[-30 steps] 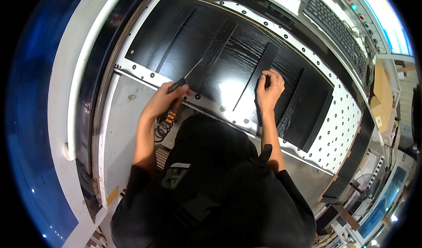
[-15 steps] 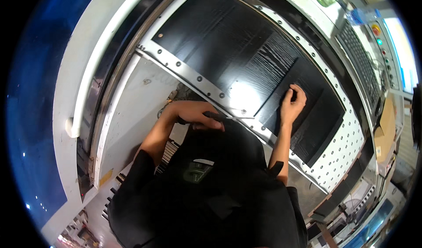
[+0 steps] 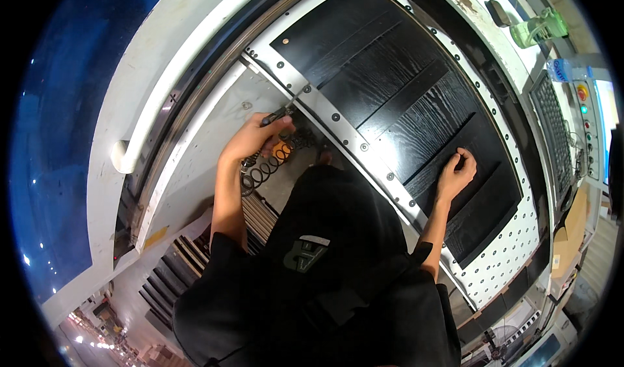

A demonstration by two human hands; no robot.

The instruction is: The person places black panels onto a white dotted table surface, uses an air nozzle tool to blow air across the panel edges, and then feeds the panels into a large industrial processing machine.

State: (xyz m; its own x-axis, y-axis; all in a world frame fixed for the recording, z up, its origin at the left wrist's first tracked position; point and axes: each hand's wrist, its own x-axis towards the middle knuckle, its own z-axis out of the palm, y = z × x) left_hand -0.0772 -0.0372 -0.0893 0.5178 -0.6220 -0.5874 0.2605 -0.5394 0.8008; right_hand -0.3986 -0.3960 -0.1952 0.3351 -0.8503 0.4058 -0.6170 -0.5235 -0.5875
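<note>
My left hand (image 3: 253,136) is closed round a dark air blow gun (image 3: 278,115), whose thin nozzle points up to the metal edge of the machine bed. A black coiled hose (image 3: 260,175) hangs beneath that hand. Over the right part of a glossy black wood-grain panel (image 3: 364,55) is my right hand (image 3: 456,175), fingers curled in toward the thumb. Anything between those fingertips is too dark to make out. Several raised dark strips cross the panel; one dark strip (image 3: 448,147) runs right beside my right fingertips.
A perforated white bed (image 3: 500,263) shows past the panel's right end. Along the left curves a white handrail (image 3: 146,100). A keyboard (image 3: 552,133), a button panel (image 3: 585,123) and a green bottle (image 3: 539,29) stand at the right. Dark boards (image 3: 172,279) are stacked lower left.
My left hand has moved up and left with the blow gun, its nozzle swinging from rightward to upward. My right fingers have curled in more. The view has shifted, showing more of the coiled hose.
</note>
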